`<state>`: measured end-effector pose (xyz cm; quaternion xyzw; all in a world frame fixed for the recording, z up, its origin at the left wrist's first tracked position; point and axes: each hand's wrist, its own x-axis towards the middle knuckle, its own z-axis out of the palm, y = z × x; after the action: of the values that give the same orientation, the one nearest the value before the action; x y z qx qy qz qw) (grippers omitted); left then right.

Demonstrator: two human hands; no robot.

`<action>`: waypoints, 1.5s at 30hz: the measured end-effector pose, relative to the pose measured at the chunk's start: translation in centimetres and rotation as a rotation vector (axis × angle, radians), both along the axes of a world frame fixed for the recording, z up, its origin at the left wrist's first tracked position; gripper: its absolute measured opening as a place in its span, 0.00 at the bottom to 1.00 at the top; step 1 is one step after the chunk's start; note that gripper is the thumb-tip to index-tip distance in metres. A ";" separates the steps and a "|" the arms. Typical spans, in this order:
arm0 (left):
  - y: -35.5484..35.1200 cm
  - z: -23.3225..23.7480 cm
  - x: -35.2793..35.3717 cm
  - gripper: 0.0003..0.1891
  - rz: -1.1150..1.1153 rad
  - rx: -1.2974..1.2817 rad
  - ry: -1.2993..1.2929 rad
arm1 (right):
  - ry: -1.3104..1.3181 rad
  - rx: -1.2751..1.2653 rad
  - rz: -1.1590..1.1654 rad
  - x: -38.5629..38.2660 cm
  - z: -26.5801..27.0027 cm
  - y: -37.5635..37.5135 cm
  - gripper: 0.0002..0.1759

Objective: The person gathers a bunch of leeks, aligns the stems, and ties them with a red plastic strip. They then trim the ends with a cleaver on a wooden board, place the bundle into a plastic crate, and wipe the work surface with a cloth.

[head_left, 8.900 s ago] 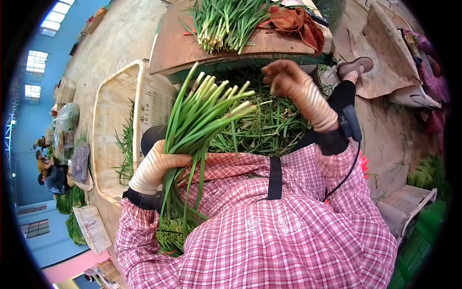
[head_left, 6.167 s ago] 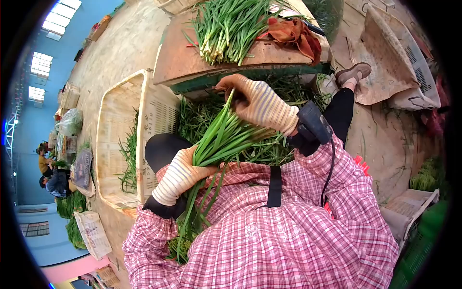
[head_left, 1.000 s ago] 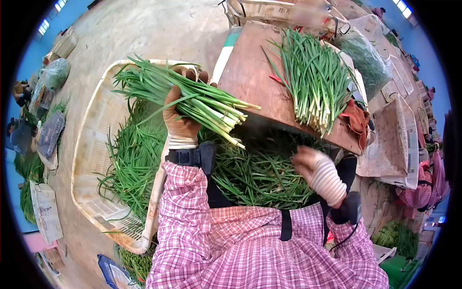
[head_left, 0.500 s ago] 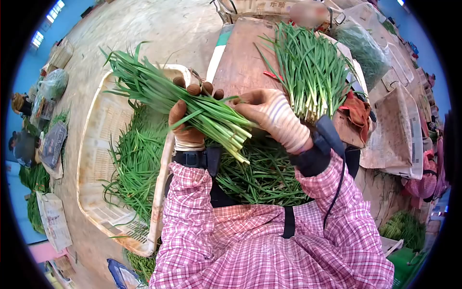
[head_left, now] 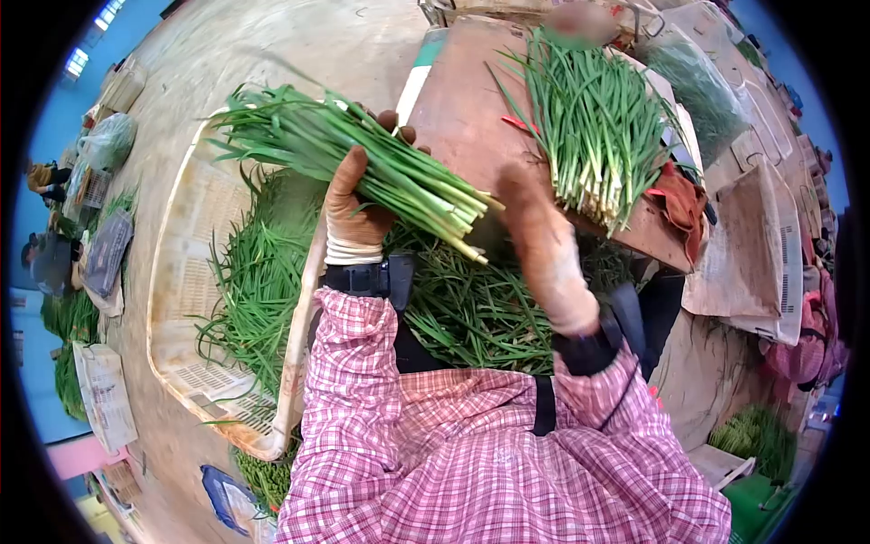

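My left hand [head_left: 353, 204], in a brown-and-white glove, is closed around a bunch of green chives [head_left: 408, 177]. The leaves point to the upper left and the pale cut ends to the lower right. Just right of those ends is my right hand [head_left: 544, 254], also gloved and blurred by motion. Its fingers look stretched out, with nothing seen in them. A larger heap of chives [head_left: 603, 127] lies on a wooden board [head_left: 471, 100] ahead, stems toward me. Below my hands, loose green leaves [head_left: 480, 317] are piled near my lap.
To my left stands a white plastic crate [head_left: 172, 344] with loose chives [head_left: 258, 290] in it. A reddish-brown cloth [head_left: 678, 201] lies at the board's right edge. Farther right is a dirty pale crate [head_left: 748, 254]. A bag of greens [head_left: 693, 86] sits behind the board.
My right hand has let go of the stem side of the bunch and moved right, its fingers straightening. The bunch in my left hand has shifted slightly up and right.
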<state>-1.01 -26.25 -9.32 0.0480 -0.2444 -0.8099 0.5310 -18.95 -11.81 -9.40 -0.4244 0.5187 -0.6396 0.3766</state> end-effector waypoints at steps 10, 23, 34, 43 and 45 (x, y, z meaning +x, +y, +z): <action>1.1 0.0 -1.2 0.24 -0.073 0.051 -0.289 | 1.058 -0.130 -0.134 -0.1 4.3 -0.8 0.06; 1.7 1.5 -0.8 0.18 0.037 0.010 -0.333 | 0.893 -0.012 -0.040 0.3 3.1 -0.6 0.11; 1.7 1.2 -0.5 0.16 0.109 0.064 -0.411 | 0.742 0.082 -0.129 -0.1 2.8 -0.6 0.11; 0.5 2.9 2.5 0.16 0.174 0.069 -0.165 | 0.872 0.441 0.017 -3.9 -2.9 5.2 0.12; 0.5 2.6 2.4 0.16 0.200 0.052 -0.162 | 0.749 0.529 0.148 -4.0 -4.9 7.2 0.18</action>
<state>1.42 -25.73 -6.71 0.1510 -0.2595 -0.7526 0.5861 -22.97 -4.63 -14.27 -0.5513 0.7327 -0.2593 0.3034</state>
